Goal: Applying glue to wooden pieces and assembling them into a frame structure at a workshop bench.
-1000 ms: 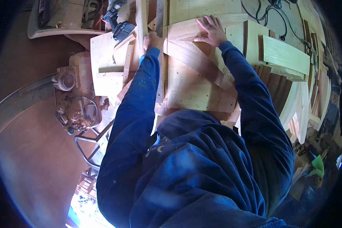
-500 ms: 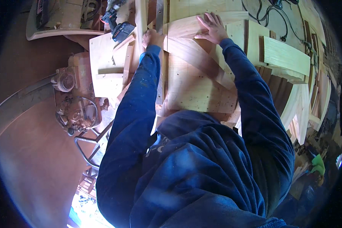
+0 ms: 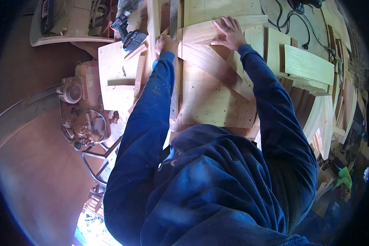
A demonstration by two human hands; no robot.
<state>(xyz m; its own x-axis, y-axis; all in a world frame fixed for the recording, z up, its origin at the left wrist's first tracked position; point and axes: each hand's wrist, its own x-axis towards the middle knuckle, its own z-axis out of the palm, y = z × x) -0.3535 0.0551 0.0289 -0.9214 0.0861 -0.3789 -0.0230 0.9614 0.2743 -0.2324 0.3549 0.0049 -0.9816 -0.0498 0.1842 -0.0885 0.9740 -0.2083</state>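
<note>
My right hand (image 3: 230,33) lies on a pale, tapered wooden board (image 3: 197,33), its thumb and fingers spread apart. My left hand (image 3: 165,44) is closed at that board's left end, beside a long upright wooden strip (image 3: 153,24); what its curled fingers grip is hidden. A second pale board (image 3: 217,65) slants from below the first down toward my right forearm. Both boards rest on a light wooden panel (image 3: 209,96) dotted with small holes. A dark metal bar (image 3: 173,20) with holes runs along the panel's left side, partly covered by my left hand and sleeve.
Left of my forearm, a cordless power tool (image 3: 129,35) lies on a pale board with wooden blocks. A dusty motor (image 3: 71,90) is farther left. Black cables (image 3: 291,16) lie at the far right. Stacked wooden pieces (image 3: 309,63) stand beyond my right arm.
The scene sits slightly lower in the picture. Both hands keep nearly the same places on the wood, the right still spread and the left still closed.
</note>
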